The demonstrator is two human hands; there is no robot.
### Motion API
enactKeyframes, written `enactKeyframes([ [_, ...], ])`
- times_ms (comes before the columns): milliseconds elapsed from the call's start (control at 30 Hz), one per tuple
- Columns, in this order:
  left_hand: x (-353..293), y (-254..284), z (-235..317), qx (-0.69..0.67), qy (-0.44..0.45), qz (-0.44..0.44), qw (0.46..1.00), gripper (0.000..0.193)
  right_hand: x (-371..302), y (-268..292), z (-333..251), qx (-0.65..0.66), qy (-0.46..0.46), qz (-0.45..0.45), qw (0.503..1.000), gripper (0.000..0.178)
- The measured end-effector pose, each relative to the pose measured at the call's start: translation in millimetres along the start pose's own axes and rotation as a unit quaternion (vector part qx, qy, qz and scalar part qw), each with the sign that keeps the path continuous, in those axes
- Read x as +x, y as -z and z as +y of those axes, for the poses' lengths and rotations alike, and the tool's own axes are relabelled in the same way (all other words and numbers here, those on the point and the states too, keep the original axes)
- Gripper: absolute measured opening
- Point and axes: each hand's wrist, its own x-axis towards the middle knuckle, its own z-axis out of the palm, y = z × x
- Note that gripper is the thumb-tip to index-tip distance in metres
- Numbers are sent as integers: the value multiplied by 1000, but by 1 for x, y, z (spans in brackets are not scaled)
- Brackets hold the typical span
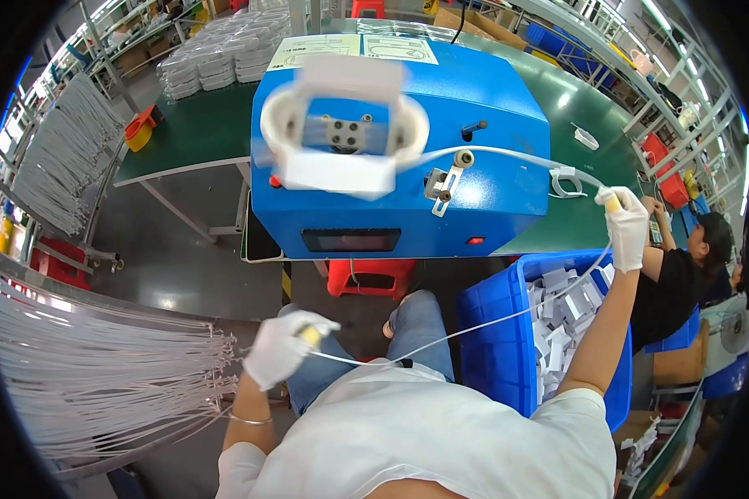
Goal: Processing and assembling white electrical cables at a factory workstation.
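Note:
My right hand (624,231), in a white glove with a yellow fingertip cover, is raised at the right and closed on a white cable (508,320). From there one length of cable arches left past a guide roller (463,158) to a white winding head (345,125) on the blue machine (508,116); the head is smeared by motion. The other length sags across my lap to my left hand (290,345). Gloved likewise and slightly blurred, that hand is closed at the cable beside the rack of hanging cables.
A blue bin (495,333) of small white pieces stands at my right. Many white cables (116,374) hang at the left. Coiled cables (567,181) and a yellow-and-red tape dispenser (141,130) lie on the green table (200,133). A co-worker (682,266) sits at far right.

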Motion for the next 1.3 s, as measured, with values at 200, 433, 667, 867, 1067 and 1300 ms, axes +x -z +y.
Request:
enactKeyframes([
  [200,22,-55,-37,-88,54,-224,969,23,-24,-14,-19,54,-18,-74,996,22],
  [433,30,-83,-62,-99,56,-241,964,35,-26,-29,-24,72,-50,-113,990,25],
  [667,29,-88,-114,-18,105,-196,975,39,-28,-45,-42,151,-53,-167,973,25],
  [867,23,-84,-134,-8,132,-190,973,40,-33,-50,-44,179,-98,-152,967,31],
  [1067,38,-88,-91,53,121,-222,966,32,-34,-53,-38,213,-89,-139,963,32],
  [1300,68,-95,-19,19,5,-272,962,29,-35,-62,-47,259,-95,-175,945,25],
])
